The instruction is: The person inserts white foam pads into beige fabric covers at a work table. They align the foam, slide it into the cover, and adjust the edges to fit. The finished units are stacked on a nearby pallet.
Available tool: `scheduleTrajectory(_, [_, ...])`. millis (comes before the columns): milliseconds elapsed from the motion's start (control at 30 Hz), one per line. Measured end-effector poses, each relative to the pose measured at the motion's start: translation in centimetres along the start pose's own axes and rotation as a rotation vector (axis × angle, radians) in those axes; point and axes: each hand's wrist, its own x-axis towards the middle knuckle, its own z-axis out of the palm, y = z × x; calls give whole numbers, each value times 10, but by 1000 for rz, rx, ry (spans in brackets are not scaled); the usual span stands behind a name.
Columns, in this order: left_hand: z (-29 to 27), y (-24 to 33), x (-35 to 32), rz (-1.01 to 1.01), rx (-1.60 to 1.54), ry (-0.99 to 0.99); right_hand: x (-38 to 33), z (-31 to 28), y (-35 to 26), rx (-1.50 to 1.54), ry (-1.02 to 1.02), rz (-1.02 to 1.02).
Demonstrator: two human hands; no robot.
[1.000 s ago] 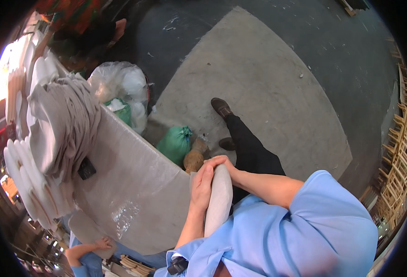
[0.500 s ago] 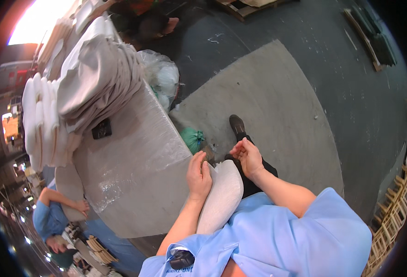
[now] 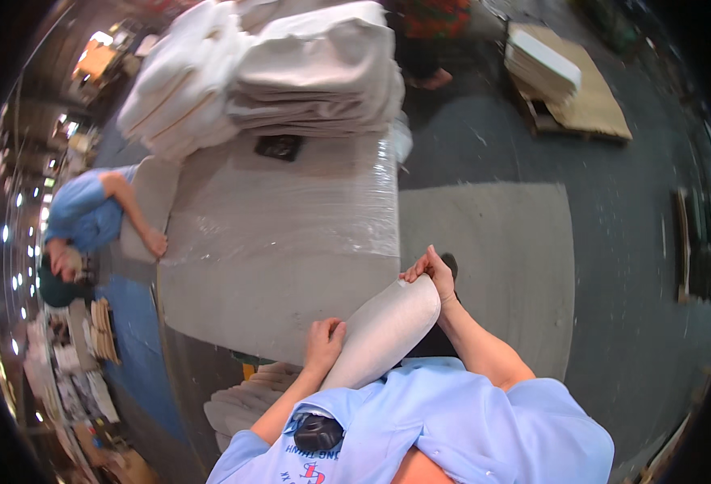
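A pale grey cloth-covered cushion (image 3: 388,323) rests tilted against my body at the table's near edge. My right hand (image 3: 434,278) grips its far rounded end, thumb up and fingers bent over the edge. At the cushion's left side my left hand (image 3: 323,345) is closed, its curled fingers at the edge of the cover. What lies under those fingertips is partly hidden. The cushion's near end disappears behind my blue shirt.
A plastic-wrapped table (image 3: 291,234) carries stacked grey covers (image 3: 315,81), white pads (image 3: 182,89) and a dark flat item (image 3: 279,147). A co-worker (image 3: 85,202) leans at its left. More cushions (image 3: 250,399) lie below left. A pallet (image 3: 589,97) stands far right.
My view has turned, shifting the table toward the middle. Both hands were open beside the cushion; the right now grips its far end and the left has closed at its left edge.
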Motion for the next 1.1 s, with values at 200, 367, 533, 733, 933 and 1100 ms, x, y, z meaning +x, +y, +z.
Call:
scheduleTrajectory(200, [-6, -10, -7, -142, -470, 51, 36, 89, 1, -127, -194, 41])
scheduleTrajectory(367, [-19, -2, 2, -125, -409, -23, 57, 91, 3, -201, -251, 116])
scheduleTrajectory(533, [-22, 7, 0, -273, -273, 187, 68, 88, 15, -305, -181, 203])
scheduleTrajectory(733, [-30, 16, 3, -242, -237, 568, 101, 119, -29, -1084, -420, 524])
scheduleTrajectory(933, [-26, 27, -6, -119, -251, 769, 95, 195, -11, -2235, -1006, 422])
scheduleTrajectory(1100, [-37, 14, -22, -206, -265, 503, 91, 210, 39, -2276, -1086, 491])
